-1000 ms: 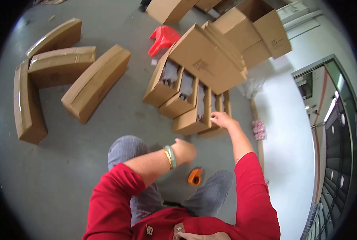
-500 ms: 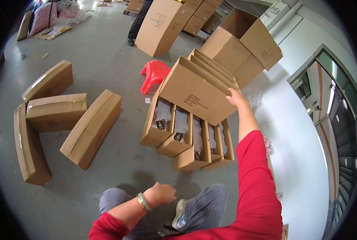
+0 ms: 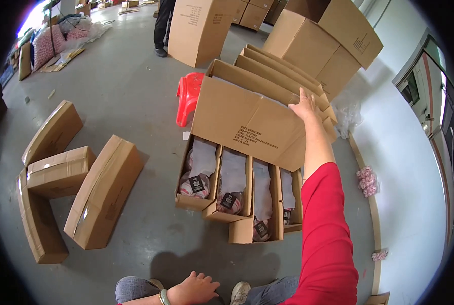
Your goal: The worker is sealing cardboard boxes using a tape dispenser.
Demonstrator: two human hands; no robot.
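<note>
My right hand [image 3: 304,105] reaches out to the right end of a long, open cardboard carton [image 3: 247,119]. Its thumb and fingers are spread over the top edges, touching the cardboard. This carton lies across several lower open cartons [image 3: 241,235], which hold clear-bagged red-and-white balls [image 3: 230,202] with black tags and white sheets. Behind the near carton, more open cartons [image 3: 283,76] stand in a row. My left hand [image 3: 195,288], a bangle at its wrist, is low over my lap, fingers apart and holding nothing.
Several taped cartons [image 3: 105,190] lie on the floor at left. A red plastic stool [image 3: 189,96] stands beyond the stack. Farther back are a tall carton [image 3: 196,33], a person's dark trouser leg [image 3: 163,25] and a large open carton [image 3: 308,51]. Bagged balls [image 3: 367,181] lie by the right wall.
My view has shifted, bringing the cartons closer. My left hand has gone from closed to spread fingers. My right hand has moved from the near carton's corner farther over the edges.
</note>
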